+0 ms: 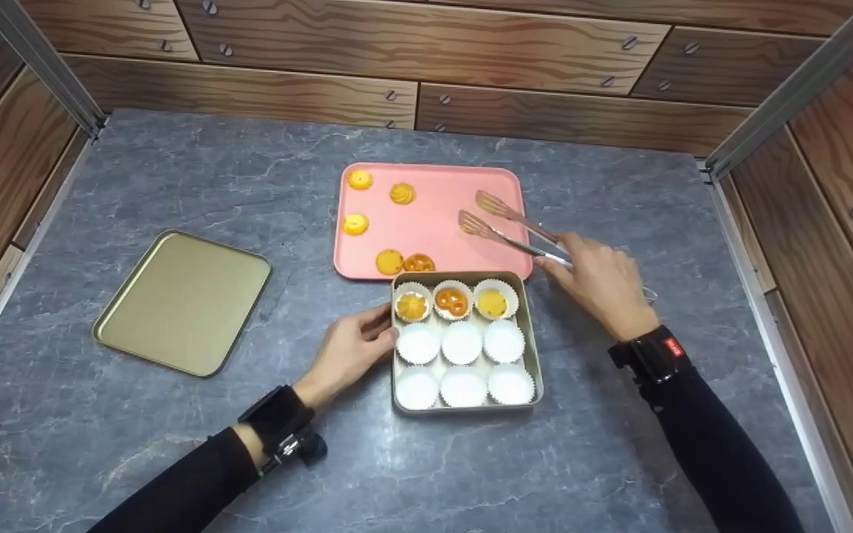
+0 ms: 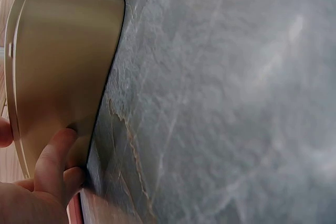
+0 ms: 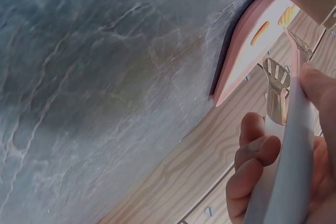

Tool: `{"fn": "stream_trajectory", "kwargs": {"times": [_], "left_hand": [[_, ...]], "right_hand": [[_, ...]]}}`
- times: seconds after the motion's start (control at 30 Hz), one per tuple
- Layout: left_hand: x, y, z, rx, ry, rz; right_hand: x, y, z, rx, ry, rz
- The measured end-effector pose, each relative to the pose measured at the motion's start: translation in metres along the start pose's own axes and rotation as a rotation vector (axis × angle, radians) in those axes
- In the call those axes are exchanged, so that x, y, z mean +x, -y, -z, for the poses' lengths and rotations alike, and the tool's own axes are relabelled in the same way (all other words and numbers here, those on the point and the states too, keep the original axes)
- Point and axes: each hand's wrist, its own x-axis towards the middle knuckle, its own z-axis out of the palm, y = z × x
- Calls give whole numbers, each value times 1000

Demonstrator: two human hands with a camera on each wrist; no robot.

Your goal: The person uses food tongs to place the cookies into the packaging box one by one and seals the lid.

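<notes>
The right hand (image 1: pixel 604 280) grips spread slotted tongs (image 1: pixel 513 240) over the pink tray (image 1: pixel 445 196), the left hand (image 1: pixel 346 348) rests extended fingers against the metal tin (image 2: pixel 63 56), and the tray's cookies (image 1: pixel 402 194), likely light and crumbly, warrant gentle edge pressure.

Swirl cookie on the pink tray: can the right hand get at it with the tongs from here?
Probably yes: the right hand holds the tongs spread over the same tray, and only bare tray shows between them and the swirl cookie.
</notes>
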Motion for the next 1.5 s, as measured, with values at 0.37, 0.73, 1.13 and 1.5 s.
{"fn": "stream_trajectory", "kwargs": {"times": [0.37, 0.73, 1.13, 1.5], "left_hand": [[0, -1, 0, 23, -14, -2], [1, 0, 0, 17, -5, 3], [-2, -1, 1, 52, -3, 10], [0, 0, 0, -7, -1, 13]], "right_hand": [[4, 0, -8, -1, 34, -3], [2, -2, -12, 15, 36, 1], [3, 0, -10, 0, 88, -37], [3, 2, -10, -48, 108, -44]]}}
